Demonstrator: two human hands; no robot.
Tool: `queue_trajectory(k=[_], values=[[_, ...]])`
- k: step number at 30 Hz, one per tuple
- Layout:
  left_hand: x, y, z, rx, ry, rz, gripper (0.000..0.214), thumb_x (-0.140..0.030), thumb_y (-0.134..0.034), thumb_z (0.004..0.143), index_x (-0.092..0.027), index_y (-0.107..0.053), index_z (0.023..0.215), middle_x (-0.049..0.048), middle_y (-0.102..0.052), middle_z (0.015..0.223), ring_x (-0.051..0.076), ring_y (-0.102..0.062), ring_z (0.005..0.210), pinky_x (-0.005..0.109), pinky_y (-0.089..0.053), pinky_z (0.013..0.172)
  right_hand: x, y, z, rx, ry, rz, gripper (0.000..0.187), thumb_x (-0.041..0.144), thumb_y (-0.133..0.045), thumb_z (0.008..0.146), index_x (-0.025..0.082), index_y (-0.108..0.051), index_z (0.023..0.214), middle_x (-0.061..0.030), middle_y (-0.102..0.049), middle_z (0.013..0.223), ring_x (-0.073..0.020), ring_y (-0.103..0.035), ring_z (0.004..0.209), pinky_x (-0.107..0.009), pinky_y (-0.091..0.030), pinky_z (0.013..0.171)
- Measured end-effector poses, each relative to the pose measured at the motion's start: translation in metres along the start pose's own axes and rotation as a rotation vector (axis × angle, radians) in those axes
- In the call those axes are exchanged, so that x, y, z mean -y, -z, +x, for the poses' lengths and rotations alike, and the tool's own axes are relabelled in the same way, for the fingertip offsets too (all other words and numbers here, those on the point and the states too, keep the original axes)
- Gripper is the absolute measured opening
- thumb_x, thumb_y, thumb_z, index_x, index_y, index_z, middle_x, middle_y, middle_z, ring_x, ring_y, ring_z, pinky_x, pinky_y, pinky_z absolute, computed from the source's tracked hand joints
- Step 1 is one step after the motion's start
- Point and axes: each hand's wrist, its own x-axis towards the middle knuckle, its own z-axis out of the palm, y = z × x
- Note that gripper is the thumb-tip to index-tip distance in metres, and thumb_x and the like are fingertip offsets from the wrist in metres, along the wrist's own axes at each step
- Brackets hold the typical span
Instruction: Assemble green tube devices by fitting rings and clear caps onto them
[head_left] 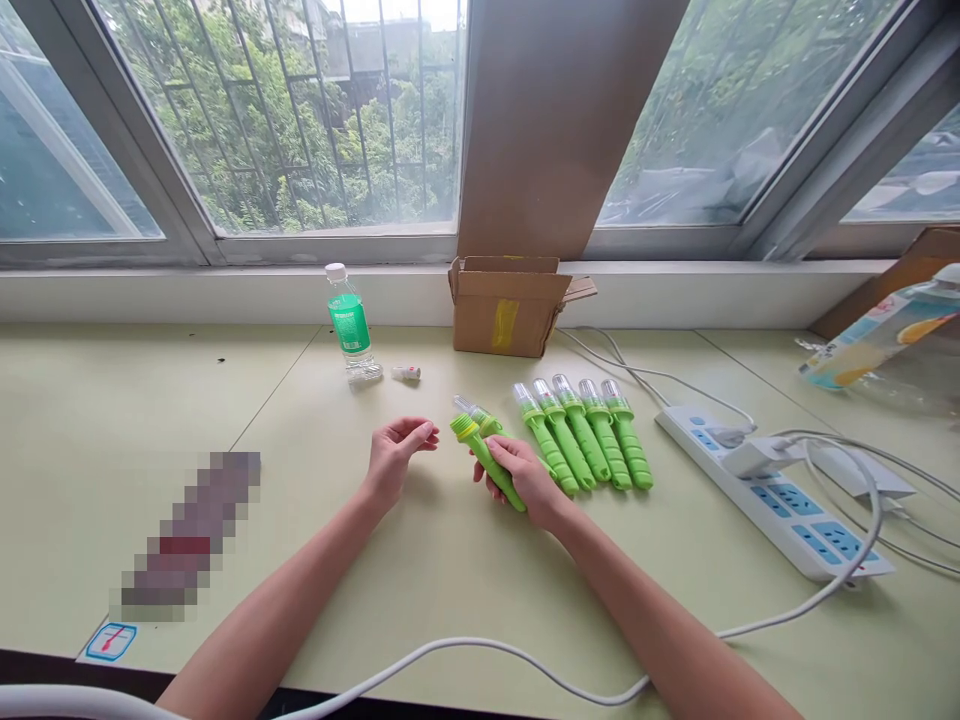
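Observation:
My right hand [521, 475] is wrapped round a green flashlight-like handle [487, 460], which is tilted with its yellowish threaded end up and to the left. That end has no clear cap on it. Behind it lies a similar green stick with a clear tip [474, 410], partly hidden by my hand. My left hand [399, 458] hovers just to the left of the handle, thumb and fingers pressed together; whatever they may pinch does not show. Several green sticks with clear caps [577, 430] lie side by side to the right of my right hand.
A water bottle [350, 325] stands at the back beside a small white cylinder [406, 373]. Against the sill sits an open cardboard box [510, 310]. At right are a power strip [772, 495] with plugs and cables. A white cable [465, 643] crosses the front edge.

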Motion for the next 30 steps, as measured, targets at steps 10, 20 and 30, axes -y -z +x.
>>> queue_trajectory(k=[10, 20, 30], values=[[-0.0041, 0.0008, 0.0024, 0.011, 0.11, -0.145, 0.019, -0.026, -0.079, 0.062, -0.013, -0.068, 0.072, 0.002, -0.065, 0.067, 0.011, -0.06, 0.061, 0.027, -0.051, 0.067, 0.001, -0.0002, -0.0005, 0.005, -0.011, -0.002, 0.028, 0.044, -0.048, 0.087, 0.017, -0.053, 0.08, -0.0031, -0.064, 0.068, -0.0088, -0.047, 0.041, -0.02, -0.032, 0.036], [-0.0073, -0.001, 0.0017, 0.038, 0.13, -0.164, 0.021, -0.028, -0.078, 0.064, -0.013, -0.069, 0.076, 0.0023, -0.065, 0.068, 0.011, -0.061, 0.06, 0.027, -0.051, 0.066, 0.0009, -0.0007, 0.0, 0.01, -0.004, -0.004, 0.03, 0.046, -0.048, 0.086, 0.017, -0.053, 0.079, -0.0032, -0.064, 0.068, -0.0089, -0.048, 0.041, -0.021, -0.033, 0.036], [-0.0058, -0.0004, 0.0013, 0.055, 0.134, -0.173, 0.022, -0.03, -0.076, 0.066, -0.013, -0.069, 0.079, 0.0041, -0.067, 0.071, 0.013, -0.063, 0.064, 0.029, -0.052, 0.068, 0.0031, -0.002, -0.0008, 0.008, -0.002, -0.026, 0.032, 0.047, -0.049, 0.085, 0.017, -0.054, 0.078, -0.0032, -0.064, 0.068, -0.0092, -0.047, 0.041, -0.022, -0.033, 0.036]])
